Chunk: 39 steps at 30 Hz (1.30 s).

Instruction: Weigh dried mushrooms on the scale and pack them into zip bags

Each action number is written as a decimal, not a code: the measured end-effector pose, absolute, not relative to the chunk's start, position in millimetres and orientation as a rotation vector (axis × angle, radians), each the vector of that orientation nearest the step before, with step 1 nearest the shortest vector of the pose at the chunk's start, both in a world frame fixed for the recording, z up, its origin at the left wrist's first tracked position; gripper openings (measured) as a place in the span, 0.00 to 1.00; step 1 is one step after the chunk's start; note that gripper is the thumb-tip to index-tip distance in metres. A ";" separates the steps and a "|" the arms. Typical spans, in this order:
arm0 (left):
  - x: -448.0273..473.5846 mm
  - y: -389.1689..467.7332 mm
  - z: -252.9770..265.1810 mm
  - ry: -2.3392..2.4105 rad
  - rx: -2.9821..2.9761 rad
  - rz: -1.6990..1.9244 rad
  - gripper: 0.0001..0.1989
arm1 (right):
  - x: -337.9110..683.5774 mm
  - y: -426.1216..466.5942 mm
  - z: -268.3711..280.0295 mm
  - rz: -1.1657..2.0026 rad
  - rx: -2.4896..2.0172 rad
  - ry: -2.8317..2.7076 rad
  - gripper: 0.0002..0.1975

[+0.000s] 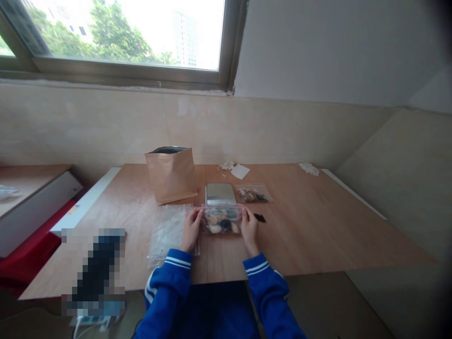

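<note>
A clear zip bag (221, 223) is held up between both hands over the table. Inside it are several pale, tan and black pieces that look like dried food. My left hand (192, 227) pinches its upper left corner, and my right hand (249, 228) pinches the upper right corner. Just beyond stands a flat scale (221, 193) with a metal top, its near edge hidden by the bag. A second filled zip bag (252, 193) lies to the scale's right. Beneath and beside my left hand, flat clear zip bags (165, 235) are spread on the table.
An open brown paper pouch (172, 176) stands at the back left. Pale scraps (227, 165) and a white card (240, 171) lie near the wall, with more scraps (309, 169) at the back right. A black piece (260, 218) rests by my right hand. A pixelated dark object (99, 268) is front left.
</note>
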<state>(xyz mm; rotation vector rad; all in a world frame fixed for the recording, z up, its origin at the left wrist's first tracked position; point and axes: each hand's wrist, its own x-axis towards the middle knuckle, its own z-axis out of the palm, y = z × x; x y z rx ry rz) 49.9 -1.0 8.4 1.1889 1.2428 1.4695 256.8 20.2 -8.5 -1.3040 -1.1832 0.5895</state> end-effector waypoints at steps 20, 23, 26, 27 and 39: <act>49.1 -6.5 13.1 1.265 1.145 1.559 0.15 | 254.6 9.5 -8.3 0.422 -1.306 -1.138 0.23; 49.9 -7.5 15.2 1.264 1.142 1.549 0.15 | 254.3 8.1 -6.4 0.410 -1.315 -1.137 0.23; 50.8 -8.0 16.3 1.264 1.133 1.537 0.16 | 254.3 7.8 -6.4 0.426 -1.321 -1.125 0.23; 51.1 -8.0 16.3 1.261 1.128 1.537 0.16 | 254.2 8.0 -6.9 0.437 -1.319 -1.121 0.23; 52.0 -7.8 14.5 1.234 1.131 1.509 0.17 | 249.5 9.3 -7.6 0.661 -1.208 -1.087 0.18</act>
